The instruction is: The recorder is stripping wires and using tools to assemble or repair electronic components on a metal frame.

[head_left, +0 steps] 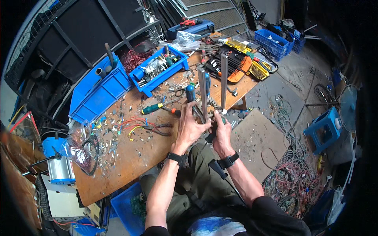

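Two upright grey metal bars (224, 78) rise at the right edge of the wooden workbench. My left hand (189, 128) is closed around the lower end of the nearer bar (203, 92), its thumb pointing right. Close beside it, my right hand (221, 133) is closed on a dark-handled tool (211, 137), whose working end is hidden between the hands. Just beyond the left hand stand blue screwdriver handles (190, 93). A green-and-yellow screwdriver (152, 108) and pliers (159, 129) lie to the left of it.
Scraps and wire bits litter the workbench (130, 157). A blue parts bin (161, 72), another blue bin (100, 92) and an orange-black tool case (232, 65) sit toward the back. Tangled cables (287, 181) cover the floor at right, beside a flat board (258, 137).
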Available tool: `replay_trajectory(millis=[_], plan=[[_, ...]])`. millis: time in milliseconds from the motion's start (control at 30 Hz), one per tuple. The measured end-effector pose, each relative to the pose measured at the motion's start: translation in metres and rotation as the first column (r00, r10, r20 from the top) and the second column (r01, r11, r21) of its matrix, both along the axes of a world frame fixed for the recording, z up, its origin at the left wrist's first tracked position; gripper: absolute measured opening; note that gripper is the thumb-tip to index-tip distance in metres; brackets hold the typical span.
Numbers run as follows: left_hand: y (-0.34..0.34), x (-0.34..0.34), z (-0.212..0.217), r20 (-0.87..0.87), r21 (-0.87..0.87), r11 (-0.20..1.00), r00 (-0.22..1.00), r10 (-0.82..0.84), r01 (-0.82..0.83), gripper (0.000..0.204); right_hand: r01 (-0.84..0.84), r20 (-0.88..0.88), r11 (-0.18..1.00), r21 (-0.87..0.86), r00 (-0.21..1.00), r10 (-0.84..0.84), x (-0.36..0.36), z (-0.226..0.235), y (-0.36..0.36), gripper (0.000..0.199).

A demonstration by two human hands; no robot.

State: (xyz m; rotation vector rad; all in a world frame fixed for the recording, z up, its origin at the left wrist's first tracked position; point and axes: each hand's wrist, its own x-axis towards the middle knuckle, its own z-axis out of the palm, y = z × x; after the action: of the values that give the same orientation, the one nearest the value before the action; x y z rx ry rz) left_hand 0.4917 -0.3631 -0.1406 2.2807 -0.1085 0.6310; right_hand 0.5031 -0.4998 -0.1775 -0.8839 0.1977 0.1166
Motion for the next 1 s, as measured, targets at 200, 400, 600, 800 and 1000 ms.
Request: replay_trajectory(millis=[200,400,600,800,1000], plan=[[0.003,0.001,0.005,-0.053,-0.026,0.999,0.998,-0.028,0.027,0.081,-0.026,0.005,1.0,-0.001,1.0,0.026,0.007,-0.001,-0.004,0.031],[0.004,0.004,0.006,-0.191,-0.297,0.952,0.973,-0.131,0.07,0.091,-0.018,-0.042,0.998,0.055,0.999,0.02,0.013,0.0,0.003,0.029],[0.011,0.004,-0.004,-0.119,-0.363,0.914,0.964,-0.237,0.18,0.094,-0.04,-0.04,0.999,0.015,0.998,0.04,0.009,0.002,0.0,0.03],[0.016,0.006,-0.014,-0.104,-0.362,0.915,0.967,-0.232,0.18,0.09,-0.045,-0.048,0.998,0.036,0.998,0.047,0.012,0.005,0.002,0.029],[0.013,0.002,-0.009,-0.167,-0.271,0.954,0.97,-0.175,0.125,0.084,-0.018,-0.077,0.993,0.116,0.997,0.027,0.021,-0.01,0.003,0.028]])
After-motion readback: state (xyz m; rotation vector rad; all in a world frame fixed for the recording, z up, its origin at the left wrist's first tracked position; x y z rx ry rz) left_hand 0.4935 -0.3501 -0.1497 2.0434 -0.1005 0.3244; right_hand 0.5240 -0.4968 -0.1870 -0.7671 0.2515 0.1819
